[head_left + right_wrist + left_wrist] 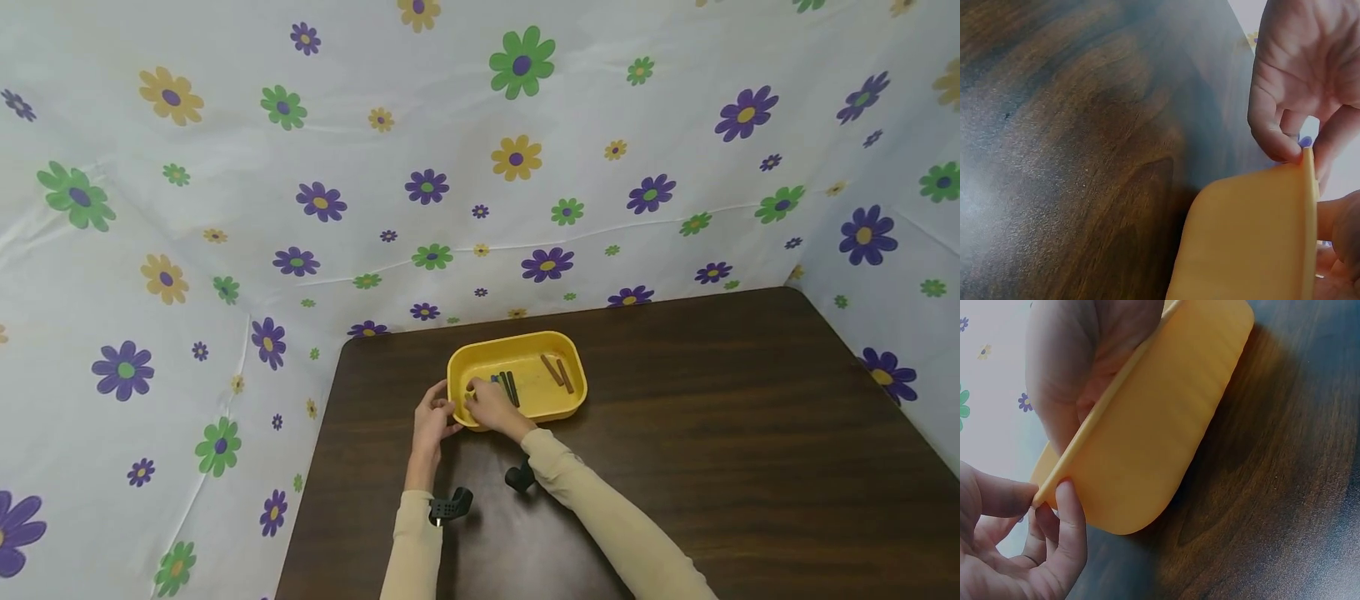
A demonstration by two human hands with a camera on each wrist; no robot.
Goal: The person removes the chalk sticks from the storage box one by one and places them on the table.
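Note:
A yellow plastic tray (517,347) stands on the table, its left end between my hands. My left hand (431,427) pinches the tray's rim at the near left corner, thumb and fingers on either side, as the left wrist view shows. My right hand (493,406) reaches over the near wall into the left end of the tray, fingers bent downward. Whether its fingertips hold anything is hidden behind the wall in both wrist views. Beside that hand lie dark green sticks (512,389) and a small blue piece (495,379). Two brown sticks (551,370) lie at the tray's right end.
The dark wooden table (712,417) extends far to the right of the tray. A white cloth (450,142) with printed flowers hangs behind it and along both sides. Black wrist cameras (452,505) sit on both forearms, close to the tabletop.

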